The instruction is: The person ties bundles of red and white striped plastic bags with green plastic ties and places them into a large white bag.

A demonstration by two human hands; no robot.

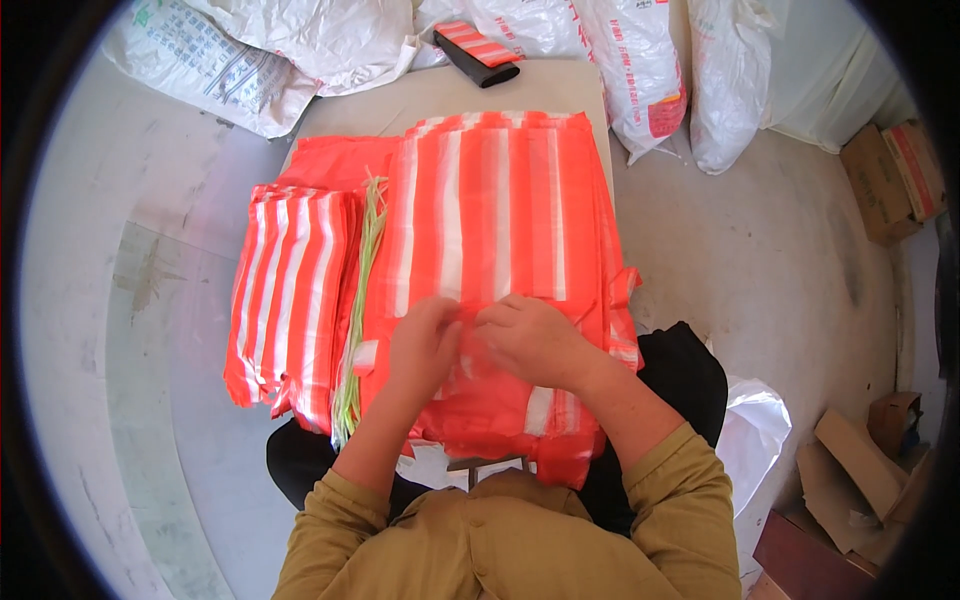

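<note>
A thick stack of red-and-white striped plastic bags lies on the table in front of me. My left hand and my right hand are close together over its near part, fingers curled onto the thin red film of the top bag. The film between them is slightly blurred, and some fingertips are hidden. Against the stack's left side runs a bundle of thin pale-green strips. Farther left is a smaller stack of striped bags, its near edge ragged.
A black roll with striped film rests at the table's far end. White sacks stand beyond it. Cardboard boxes are at the far right, with flattened cardboard at the lower right. Beside my right leg is a white plastic sack.
</note>
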